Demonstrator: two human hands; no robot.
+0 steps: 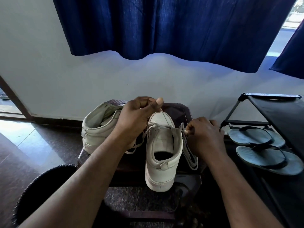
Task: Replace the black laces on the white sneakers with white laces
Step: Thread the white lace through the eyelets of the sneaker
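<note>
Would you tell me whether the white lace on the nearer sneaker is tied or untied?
Untied: the left hand grips one end of the white lace, the right hand pinches the other.

1. I'm looking at the near off-white leather high-top sneaker (162, 155): greyish scuffs on its sole, dark inside.
2. The second off-white leather sneaker (98, 129) matches it, and its lining is pale grey.
3. The flat woven lace (189, 152) reads plain white on my feed.
4. The glossy dark-brown stool (179, 111) shows a fine embossed check at its far edge.
5. The deep blue fabric curtain (164, 27) has lighter vertical streaks.
6. The painted wall (49, 63) is pale bluish white.
7. The grey-blue rubber flip-flops (256, 135) have black straps.
8. The metal shoe rack (279, 112) is black.
9. The polished stone floor (131, 195) is dark with grey speckles.
</note>
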